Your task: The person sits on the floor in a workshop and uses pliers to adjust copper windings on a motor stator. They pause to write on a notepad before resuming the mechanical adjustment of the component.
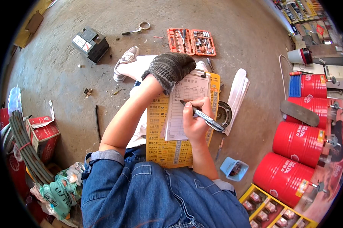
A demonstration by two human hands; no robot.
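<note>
My left hand (172,69), in a dark grey knitted glove, is closed over the top edge of a yellow printed clipboard (156,127). The fingertips are partly hidden. A white pad of lined forms (177,125) lies on the board, with a few handwritten marks in its upper rows. My bare right hand (197,123) grips a marker pen (211,121), its dark tip touching the paper just left of my fingers. Under the board is something white across my lap, and a round metal part (224,114) shows at its right side.
On the concrete floor ahead are a car battery (91,45), a strap wrench (139,29) and an orange socket set (191,41). Red drums (298,144) line the right side, near a small blue container (234,168). Hoses (29,150) and a red box (43,136) stand left.
</note>
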